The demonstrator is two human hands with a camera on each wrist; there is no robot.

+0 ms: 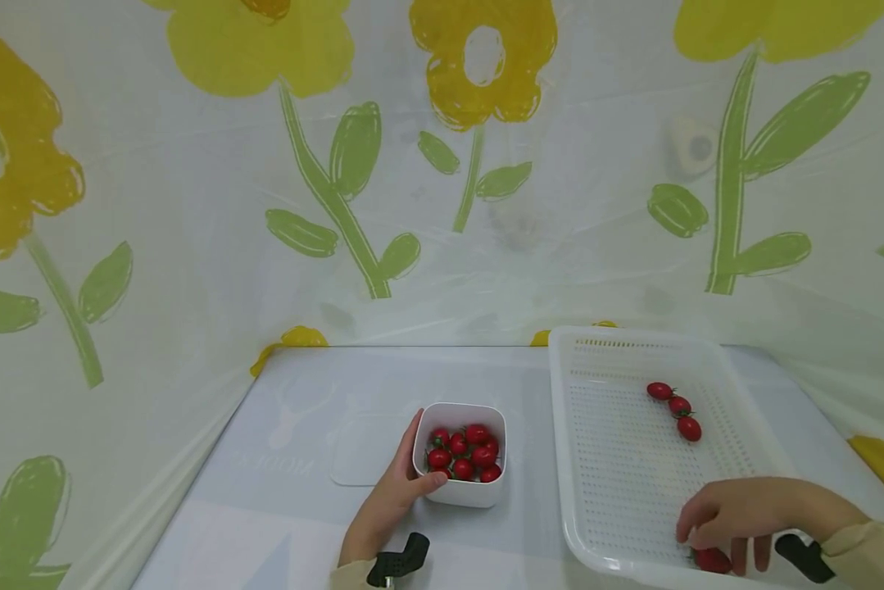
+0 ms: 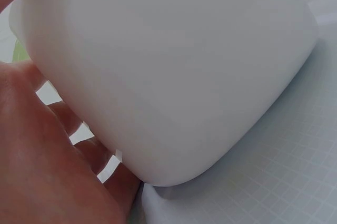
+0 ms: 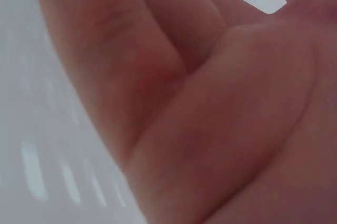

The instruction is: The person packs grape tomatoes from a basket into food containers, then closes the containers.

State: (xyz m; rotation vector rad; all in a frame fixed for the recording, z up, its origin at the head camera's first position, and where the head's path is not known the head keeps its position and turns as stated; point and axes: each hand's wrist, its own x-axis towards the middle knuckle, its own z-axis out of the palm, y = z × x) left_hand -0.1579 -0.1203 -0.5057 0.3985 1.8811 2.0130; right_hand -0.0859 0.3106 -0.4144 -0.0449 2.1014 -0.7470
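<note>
The white bowl point(image 1: 460, 452) of cherry tomatoes point(image 1: 465, 451), left of the perforated tray point(image 1: 618, 459), is gripped at its side by the left hand point(image 1: 390, 500). In the tray's near corner, a tomato point(image 1: 711, 560) is covered by the curled right hand point(image 1: 736, 512); whether it is pinched cannot be told. Three tomatoes point(image 1: 675, 406) lie in a diagonal row, running near-right to far-left.

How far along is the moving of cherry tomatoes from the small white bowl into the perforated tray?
Done: three tomatoes lie in the tray. In hand: the right hand has its fingers over a fourth tomato at the tray's near edge. Left: about nine in the bowl, which the left hand grips.
</note>
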